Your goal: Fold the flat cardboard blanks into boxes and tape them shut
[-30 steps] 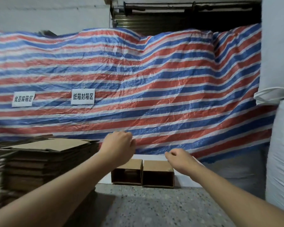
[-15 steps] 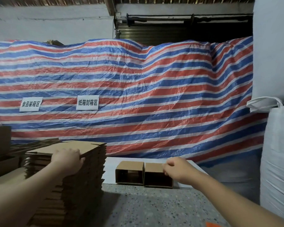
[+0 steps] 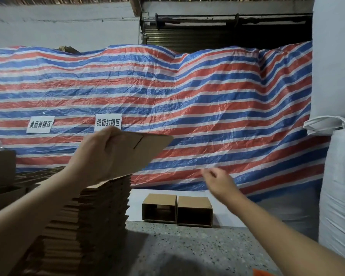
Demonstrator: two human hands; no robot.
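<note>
Left hand point(image 3: 92, 156) gripping flat cardboard blank point(image 3: 139, 150) lifted above blank stack point(image 3: 100, 206), right hand point(image 3: 219, 182) beside stack, loosely curled, holding nothing, two folded boxes point(image 3: 177, 210) beyond stack

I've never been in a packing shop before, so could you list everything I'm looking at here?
flat blank: one, brown, lifted above the stack in the left hand.
stack of blanks: one tall pile, brown, on the left.
folded boxes: two, brown, side by side on a white sheet, open ends facing the camera.
white sheet: one, under the boxes.
tarp: one, red, blue and white stripes, across the back.
paper signs: two, white with dark writing, on the tarp.
big sacks: white, count unclear, at the right edge.
roller shutter: one, dark, behind the tarp.
speckled surface: grey, at the front.
left hand: grips the blank.
right hand: holds nothing, fingers loosely curled.
</note>
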